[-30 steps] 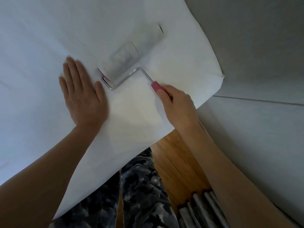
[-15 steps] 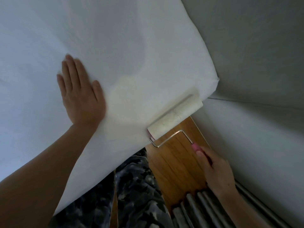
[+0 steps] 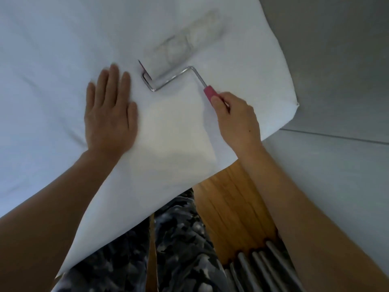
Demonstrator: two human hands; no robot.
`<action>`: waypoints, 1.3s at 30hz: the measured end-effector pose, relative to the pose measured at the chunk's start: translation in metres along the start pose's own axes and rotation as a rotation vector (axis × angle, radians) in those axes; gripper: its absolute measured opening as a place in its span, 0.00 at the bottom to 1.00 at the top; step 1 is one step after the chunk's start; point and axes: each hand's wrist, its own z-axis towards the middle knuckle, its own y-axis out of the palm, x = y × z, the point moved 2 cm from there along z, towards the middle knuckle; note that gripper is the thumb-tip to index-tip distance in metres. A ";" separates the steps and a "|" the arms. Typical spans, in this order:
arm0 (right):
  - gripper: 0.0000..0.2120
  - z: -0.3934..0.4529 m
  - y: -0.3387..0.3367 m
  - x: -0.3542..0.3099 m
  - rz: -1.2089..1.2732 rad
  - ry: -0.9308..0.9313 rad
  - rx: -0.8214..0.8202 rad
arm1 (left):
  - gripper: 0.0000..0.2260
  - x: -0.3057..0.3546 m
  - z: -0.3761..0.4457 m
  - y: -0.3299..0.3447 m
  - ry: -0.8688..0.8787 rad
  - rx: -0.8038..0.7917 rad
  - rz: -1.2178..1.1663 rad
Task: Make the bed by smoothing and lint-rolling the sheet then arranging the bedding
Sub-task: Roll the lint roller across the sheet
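A white sheet covers the mattress and fills the upper left of the head view, with its corner at the right. My left hand lies flat on the sheet, fingers apart. My right hand grips the pink handle of a lint roller. The roller's white drum rests on the sheet near the corner, blurred by motion, on a bent metal wire frame.
A grey wall runs close along the right of the bed. Wooden floor shows in the narrow gap below the mattress edge, with grey radiator pipes at the bottom right. My patterned trouser legs stand against the bed.
Half a second ago the roller was at the mattress edge with my right hand over the floor. It has now been pushed back up onto the sheet. My left hand has stayed flat.
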 end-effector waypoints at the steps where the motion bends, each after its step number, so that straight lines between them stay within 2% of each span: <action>1: 0.14 0.013 0.001 -0.015 0.019 -0.015 0.015 | 0.23 -0.005 -0.004 0.000 -0.016 0.010 0.003; 4: 0.11 0.034 -0.001 -0.048 0.076 -0.050 0.063 | 0.23 -0.020 -0.014 -0.002 -0.120 0.071 0.002; 6: 0.13 0.033 -0.002 -0.056 0.115 -0.057 0.090 | 0.23 -0.027 -0.019 -0.003 -0.198 0.105 -0.008; 10: 0.16 0.007 -0.005 -0.047 0.178 -0.023 0.061 | 0.23 -0.030 -0.024 -0.005 -0.296 0.149 -0.010; 14: 0.14 -0.031 -0.003 -0.023 0.163 -0.024 -0.015 | 0.22 -0.034 -0.028 -0.006 -0.369 0.173 0.005; 19: 0.11 -0.076 0.012 0.017 -0.008 0.021 -0.367 | 0.22 -0.043 -0.038 -0.008 -0.356 0.169 0.005; 20: 0.11 -0.084 0.012 0.029 -0.043 0.054 -0.396 | 0.22 -0.044 -0.039 -0.008 -0.344 0.169 0.005; 26: 0.23 -0.118 -0.011 0.093 -0.157 0.190 -0.354 | 0.22 -0.046 -0.040 -0.007 -0.337 0.167 -0.005; 31: 0.18 -0.138 -0.030 0.116 -0.179 0.302 -0.356 | 0.22 -0.046 -0.040 -0.008 -0.328 0.153 -0.018; 34: 0.14 -0.137 -0.026 0.116 -0.203 0.280 -0.347 | 0.22 -0.048 -0.041 -0.009 -0.319 0.136 -0.037; 39: 0.23 -0.114 -0.005 0.079 -0.227 0.126 -0.342 | 0.22 -0.057 -0.058 -0.013 -0.225 0.082 -0.036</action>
